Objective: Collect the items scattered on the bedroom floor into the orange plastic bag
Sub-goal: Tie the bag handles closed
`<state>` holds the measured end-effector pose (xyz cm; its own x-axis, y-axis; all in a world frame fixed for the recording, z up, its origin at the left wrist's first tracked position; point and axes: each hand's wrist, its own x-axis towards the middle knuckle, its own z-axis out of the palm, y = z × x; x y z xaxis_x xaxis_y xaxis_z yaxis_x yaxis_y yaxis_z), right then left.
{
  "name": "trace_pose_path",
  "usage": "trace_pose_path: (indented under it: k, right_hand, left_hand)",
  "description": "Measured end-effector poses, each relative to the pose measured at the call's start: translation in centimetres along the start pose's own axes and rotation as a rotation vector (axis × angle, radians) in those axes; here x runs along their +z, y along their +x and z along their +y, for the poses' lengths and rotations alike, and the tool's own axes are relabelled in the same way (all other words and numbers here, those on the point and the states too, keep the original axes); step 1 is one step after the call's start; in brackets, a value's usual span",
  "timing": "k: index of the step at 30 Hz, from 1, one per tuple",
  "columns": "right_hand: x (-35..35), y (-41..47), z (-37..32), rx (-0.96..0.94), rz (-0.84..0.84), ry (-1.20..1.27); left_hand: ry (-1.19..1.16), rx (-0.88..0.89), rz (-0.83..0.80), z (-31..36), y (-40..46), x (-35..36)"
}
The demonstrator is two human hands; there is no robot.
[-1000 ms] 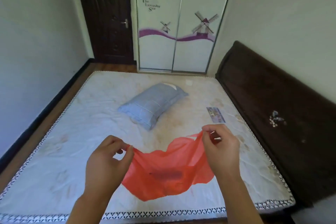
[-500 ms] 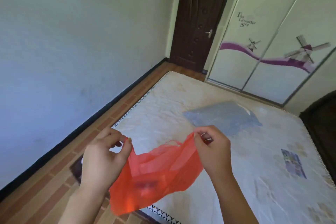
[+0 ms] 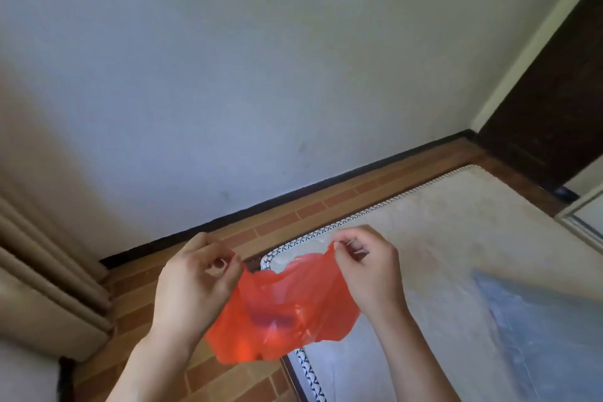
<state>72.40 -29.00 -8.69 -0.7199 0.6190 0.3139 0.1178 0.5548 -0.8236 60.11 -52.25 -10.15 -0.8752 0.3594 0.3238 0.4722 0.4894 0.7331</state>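
Observation:
The orange plastic bag (image 3: 284, 307) hangs between my two hands, over the corner of the mattress (image 3: 434, 238) and the wooden floor (image 3: 228, 378). My left hand (image 3: 192, 284) pinches its left rim and my right hand (image 3: 368, 268) pinches its right rim, holding the mouth stretched apart. A dark shape shows faintly through the thin plastic in the bag's lower part. No scattered items show on the strip of floor in view.
A bare wall with a black skirting board (image 3: 293, 192) runs along the floor strip. Beige curtains (image 3: 42, 287) hang at the left. A blue-grey pillow (image 3: 541, 336) lies on the mattress at the right. A dark wooden door (image 3: 554, 101) stands at the far right.
My view has swung left, from the bed and wardrobe to the wall and floor strip beside the mattress. Both hands have kept their hold on the bag's rim throughout.

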Motion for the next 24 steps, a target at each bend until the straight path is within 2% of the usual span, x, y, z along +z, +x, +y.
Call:
trace_pose_path:
  k: [7, 12, 21, 24]
  right_hand:
    - [10.4, 6.6, -0.2, -0.115, -0.33, 0.12]
    - [18.6, 9.0, -1.1, -0.174, -0.504, 0.149]
    - [35.6, 9.9, -3.1, -0.153, -0.818, 0.032]
    - [40.7, 9.2, -4.9, -0.208, -0.921, -0.031]
  left_hand:
    - [0.131, -0.172, 0.124, -4.5, 1.1, -1.4]
    - [0.168, -0.341, 0.223, -9.6, 1.7, -3.1]
    - [0.211, -0.613, 0.28, -22.4, 1.9, -7.6]
    - [0.189, -0.684, 0.309, -25.6, 1.4, -9.4]
